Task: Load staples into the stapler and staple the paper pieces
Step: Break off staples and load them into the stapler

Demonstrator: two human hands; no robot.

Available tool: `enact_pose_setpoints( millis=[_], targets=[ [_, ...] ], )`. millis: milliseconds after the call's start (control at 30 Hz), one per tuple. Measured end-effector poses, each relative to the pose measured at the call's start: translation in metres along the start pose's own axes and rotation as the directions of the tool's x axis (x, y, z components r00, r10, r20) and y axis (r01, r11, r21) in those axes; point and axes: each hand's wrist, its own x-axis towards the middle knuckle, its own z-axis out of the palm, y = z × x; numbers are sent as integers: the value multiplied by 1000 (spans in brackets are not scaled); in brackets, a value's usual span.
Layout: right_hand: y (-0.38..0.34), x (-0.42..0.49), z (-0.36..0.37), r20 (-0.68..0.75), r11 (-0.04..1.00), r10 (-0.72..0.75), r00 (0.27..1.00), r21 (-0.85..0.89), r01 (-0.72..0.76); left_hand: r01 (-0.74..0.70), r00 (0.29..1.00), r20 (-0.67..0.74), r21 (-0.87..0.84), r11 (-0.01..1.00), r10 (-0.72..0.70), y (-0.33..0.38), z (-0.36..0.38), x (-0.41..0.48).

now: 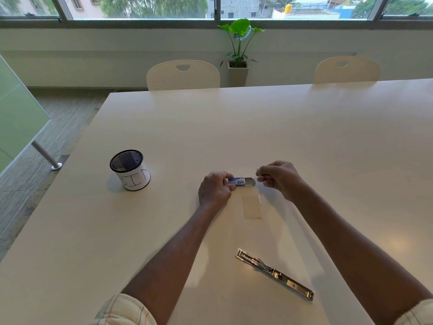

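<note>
Staple box (241, 181), print unreadable, gripped by left hand (215, 189).

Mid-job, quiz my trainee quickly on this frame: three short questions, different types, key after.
1. True or false: the opened silver metal stapler lies on the white table, untouched.
2. Fill in: the pale paper pieces lie between the small blue staple box and the ____.
3. The left hand grips: A the box; B the stapler; C the paper.
Key: 1 true; 2 stapler; 3 A.
</note>
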Motion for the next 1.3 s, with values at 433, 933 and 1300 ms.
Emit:
enact_pose_setpoints(
  millis=[433, 933, 1300],
  targets=[
    [6, 5, 23, -79, 885, 33, 996, -461, -66, -9, 1000, -7, -1, 1000, 9, -1, -1, -1],
    [-3, -4, 37, -57, 929, 117, 992, -347, -129, -3, 1000, 3, -42, 999, 3, -1, -5, -3],
    [5, -3, 36, -35, 943, 99, 994, -315, -105, 8, 1000, 0, -25, 1000, -8, 3, -5, -4]
  ],
)
